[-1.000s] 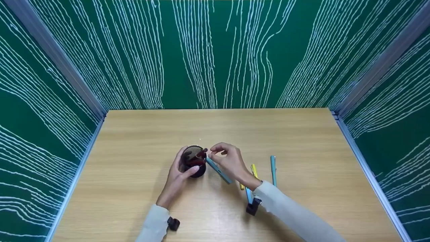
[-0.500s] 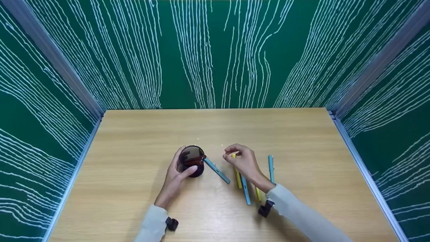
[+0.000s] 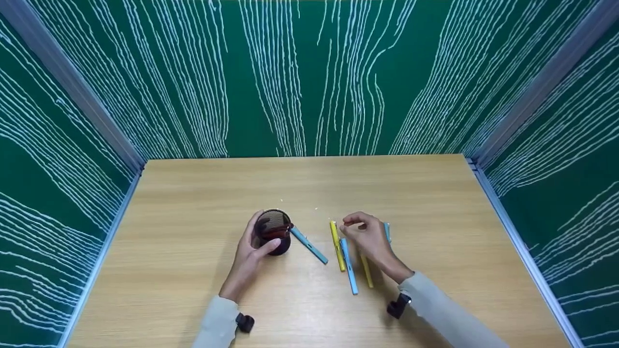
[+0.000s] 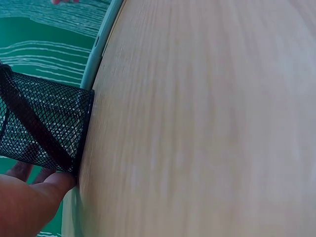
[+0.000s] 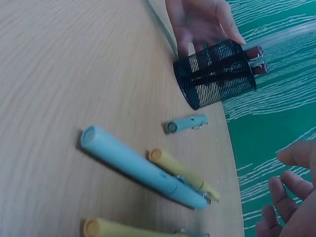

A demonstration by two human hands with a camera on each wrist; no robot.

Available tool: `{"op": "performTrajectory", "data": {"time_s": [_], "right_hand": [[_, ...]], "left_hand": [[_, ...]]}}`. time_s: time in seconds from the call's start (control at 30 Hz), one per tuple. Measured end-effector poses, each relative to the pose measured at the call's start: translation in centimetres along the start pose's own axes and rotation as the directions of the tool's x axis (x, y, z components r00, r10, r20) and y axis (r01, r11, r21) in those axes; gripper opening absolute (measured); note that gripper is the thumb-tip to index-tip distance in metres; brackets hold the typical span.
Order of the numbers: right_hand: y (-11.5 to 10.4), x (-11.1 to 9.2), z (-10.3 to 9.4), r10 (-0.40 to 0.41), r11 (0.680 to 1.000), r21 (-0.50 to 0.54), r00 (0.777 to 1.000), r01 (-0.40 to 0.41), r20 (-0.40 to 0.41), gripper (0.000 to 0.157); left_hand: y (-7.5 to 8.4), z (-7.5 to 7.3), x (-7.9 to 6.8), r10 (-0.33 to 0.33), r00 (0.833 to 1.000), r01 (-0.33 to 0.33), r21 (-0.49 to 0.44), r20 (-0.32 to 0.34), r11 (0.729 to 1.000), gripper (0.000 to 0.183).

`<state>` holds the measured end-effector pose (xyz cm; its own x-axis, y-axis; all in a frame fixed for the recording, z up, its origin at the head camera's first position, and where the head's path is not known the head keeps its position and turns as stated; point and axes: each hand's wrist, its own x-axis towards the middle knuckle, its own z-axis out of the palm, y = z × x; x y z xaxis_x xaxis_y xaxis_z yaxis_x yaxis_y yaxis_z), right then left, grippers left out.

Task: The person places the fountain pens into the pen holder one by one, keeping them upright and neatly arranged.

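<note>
Black mesh shapes the cup (image 4: pixel 61 114) left of centre on the worktop (image 3: pixel 193 193), two dark red pens (image 5: pixel 254 52) inside, the grip of the left hand (image 3: pixel 249 252) curled round it. Rightward lie a teal pen (image 3: pixel 309 245), yellow pen (image 3: pixel 338 246), light blue pen (image 3: pixel 348 267) and second yellow pen (image 3: pixel 366 272), then a blue pen (image 3: pixel 388 232) partly behind the right hand (image 3: pixel 371 237), its grip loosely bent, apparently empty. Filling the cup seems in hand; the next move calls for pinching a loose pen.
</note>
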<state>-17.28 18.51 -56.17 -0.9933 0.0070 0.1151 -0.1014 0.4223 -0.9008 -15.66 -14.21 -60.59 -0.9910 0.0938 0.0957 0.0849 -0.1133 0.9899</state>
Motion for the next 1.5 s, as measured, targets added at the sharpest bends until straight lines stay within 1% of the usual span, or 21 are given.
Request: {"op": "performTrajectory", "data": {"time_s": [0.1,0.23,0.33,0.53,0.8,0.93,1.13,1.5], "right_hand": [[0.5,-0.2,-0.4,0.004,1.000,0.000,1.000,-0.004,-0.009,0.011],[1.2,-0.5,-0.9,0.020,1.000,-0.001,1.000,-0.020,-0.019,0.014],[1.8,-0.8,-1.4,0.050,0.999,0.004,0.998,-0.050,-0.031,0.018],[3.0,-1.3,-2.5,0.091,0.996,0.017,0.994,-0.090,-0.064,0.019],[4.2,-1.8,-4.0,0.147,0.989,0.040,0.984,-0.144,-0.098,0.021],[4.8,-2.2,-4.7,0.141,0.990,0.014,0.983,-0.140,-0.114,0.020],[5.9,-2.9,-5.8,0.137,0.989,-0.033,0.982,-0.142,-0.133,0.022],[7.7,-3.6,-6.4,0.116,0.983,-0.122,0.978,-0.138,-0.173,0.024]], "left_hand": [[-0.1,0.0,0.0,-0.002,1.000,0.002,0.002,-0.001,1.000,0.090],[-0.1,0.0,-0.1,-0.009,1.000,0.009,0.001,-0.005,1.000,0.091],[-0.1,0.0,-0.1,-0.006,1.000,0.006,0.000,-0.005,1.000,0.090],[0.0,0.0,-0.2,-0.006,1.000,0.006,-0.001,-0.001,1.000,0.089],[-0.2,-0.1,-0.2,0.017,1.000,-0.017,-0.017,0.013,1.000,0.088],[-0.3,-0.1,-0.1,0.009,1.000,-0.009,-0.009,0.013,1.000,0.090],[-0.3,-0.1,-0.1,-0.006,1.000,0.006,-0.004,0.009,1.000,0.090],[-0.1,-0.2,-0.1,-0.005,1.000,0.005,0.008,0.005,1.000,0.091]]}}
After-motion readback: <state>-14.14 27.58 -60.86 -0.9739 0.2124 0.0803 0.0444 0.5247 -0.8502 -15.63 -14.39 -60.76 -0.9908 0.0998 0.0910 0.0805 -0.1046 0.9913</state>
